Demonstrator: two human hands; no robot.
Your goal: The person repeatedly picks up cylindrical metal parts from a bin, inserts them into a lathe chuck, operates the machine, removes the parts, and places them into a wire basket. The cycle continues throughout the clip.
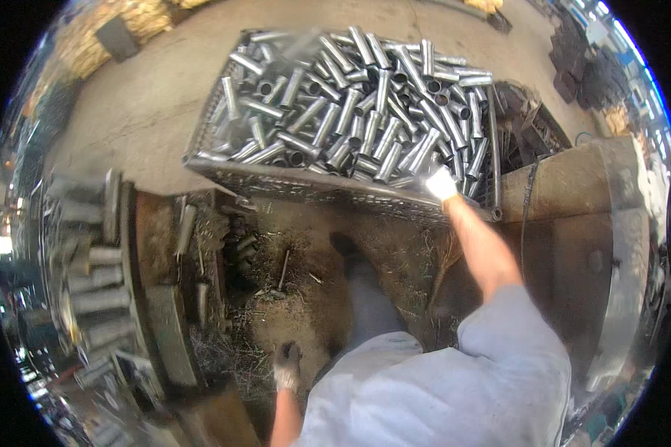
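Observation:
My right hand (pixel 441 183), in a white glove, reaches over the near right edge of a mesh-sided metal bin (pixel 298 179). It is at the shiny metal tubes heaped inside, closest to a bright flared tube (pixel 425 151). Glare washes out its fingers, so whether they grip that tube is unclear. Low beside my body hangs my left hand (pixel 286 365), in a pale glove with dark, soiled fingers. Its fingers look loosely extended, and I see nothing in them. The tubes lie at all angles, many with one widened end.
A rack on the left carries several dull grey tubes (pixel 101 300). Metal shavings and a thin rod (pixel 284 270) lie on the dirty floor. To the right stands a large brown metal surface (pixel 563 186) with a dark cable. Another bin (pixel 529 123) with dark contents sits behind it.

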